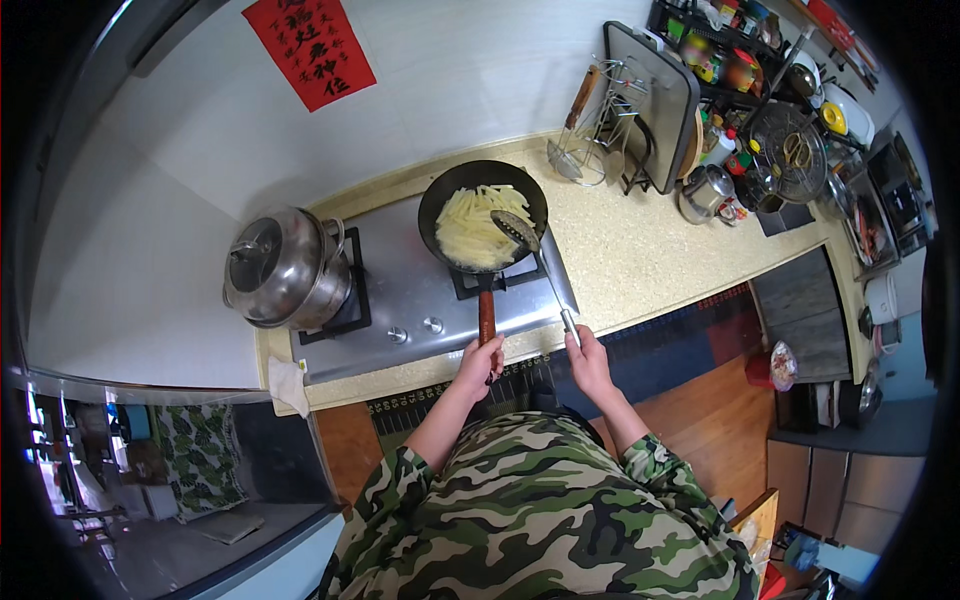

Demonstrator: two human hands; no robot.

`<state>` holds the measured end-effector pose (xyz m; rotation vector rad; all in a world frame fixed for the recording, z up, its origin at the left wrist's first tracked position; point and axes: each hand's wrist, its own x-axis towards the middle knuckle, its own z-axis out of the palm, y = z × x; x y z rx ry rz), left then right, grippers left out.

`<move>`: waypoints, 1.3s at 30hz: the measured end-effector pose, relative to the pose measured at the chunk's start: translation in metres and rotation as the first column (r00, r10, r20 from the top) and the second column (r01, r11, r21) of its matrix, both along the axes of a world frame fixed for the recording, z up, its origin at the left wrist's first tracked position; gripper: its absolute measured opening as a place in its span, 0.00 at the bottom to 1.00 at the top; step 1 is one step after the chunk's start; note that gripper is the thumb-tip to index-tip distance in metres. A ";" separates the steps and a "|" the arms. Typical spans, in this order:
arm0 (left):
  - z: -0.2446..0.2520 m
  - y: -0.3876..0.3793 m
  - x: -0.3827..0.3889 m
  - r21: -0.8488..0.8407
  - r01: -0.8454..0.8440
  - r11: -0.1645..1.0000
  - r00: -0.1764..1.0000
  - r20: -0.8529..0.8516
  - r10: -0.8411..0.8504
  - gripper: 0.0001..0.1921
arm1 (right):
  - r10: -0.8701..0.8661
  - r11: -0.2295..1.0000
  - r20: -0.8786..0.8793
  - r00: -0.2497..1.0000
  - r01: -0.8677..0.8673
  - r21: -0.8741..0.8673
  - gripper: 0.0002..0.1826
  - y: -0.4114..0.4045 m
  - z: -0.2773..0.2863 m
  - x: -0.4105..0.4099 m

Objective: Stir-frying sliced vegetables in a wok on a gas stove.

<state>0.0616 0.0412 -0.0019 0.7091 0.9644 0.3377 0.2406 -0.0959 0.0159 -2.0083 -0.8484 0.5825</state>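
Note:
My left hand is closed around the wooden handle of a dark frying pan over the right burner of the stove. Pale cut strips, like potato fries, lie in bubbling liquid in the pan. In my right hand is the metal handle of a slotted spoon; its bowl is over the strips at the pan's right side. Whether the bowl touches them I cannot tell.
A lidded steel pot stands on the left burner, with a white cloth at the counter's front left corner. Wire utensil holder, upright board and steel canister stand on the counter at the back right.

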 end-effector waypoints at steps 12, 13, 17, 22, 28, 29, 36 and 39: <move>0.013 -0.004 0.004 -0.221 -0.052 0.974 0.991 0.112 0.079 0.07 | 0.020 0.993 0.035 0.999 -0.015 -0.119 0.15 0.004 0.021 -0.002; 0.018 -0.003 0.006 -0.219 -0.046 0.975 0.991 0.110 0.071 0.07 | 0.054 0.986 0.104 0.993 -0.036 -0.161 0.15 0.005 0.025 -0.002; 0.034 0.000 0.013 -0.249 -0.080 0.965 0.993 0.068 0.100 0.07 | 0.131 0.971 0.190 0.973 -0.087 -0.224 0.15 0.007 0.034 0.000; 0.043 0.004 0.015 -0.249 -0.053 0.967 0.995 0.070 0.073 0.07 | 0.129 0.972 0.179 0.975 -0.089 -0.216 0.15 0.007 0.033 0.000; 0.052 0.009 0.016 -0.292 -0.051 0.955 0.993 0.089 0.080 0.06 | 0.108 0.976 0.131 0.985 -0.081 -0.202 0.15 0.009 0.028 0.000; 0.053 0.009 0.016 -0.299 -0.050 0.953 0.993 0.086 0.079 0.06 | 0.108 0.976 0.128 0.986 -0.081 -0.204 0.15 0.009 0.027 0.000; 0.060 0.011 0.017 -0.358 -0.066 0.931 0.990 0.096 0.107 0.07 | 0.134 0.972 0.114 0.984 -0.108 -0.210 0.16 0.009 0.029 0.001; 0.061 0.013 0.018 -0.369 -0.065 0.927 0.986 0.119 0.116 0.07 | 0.128 0.972 0.082 0.988 -0.109 -0.207 0.16 0.009 0.027 0.001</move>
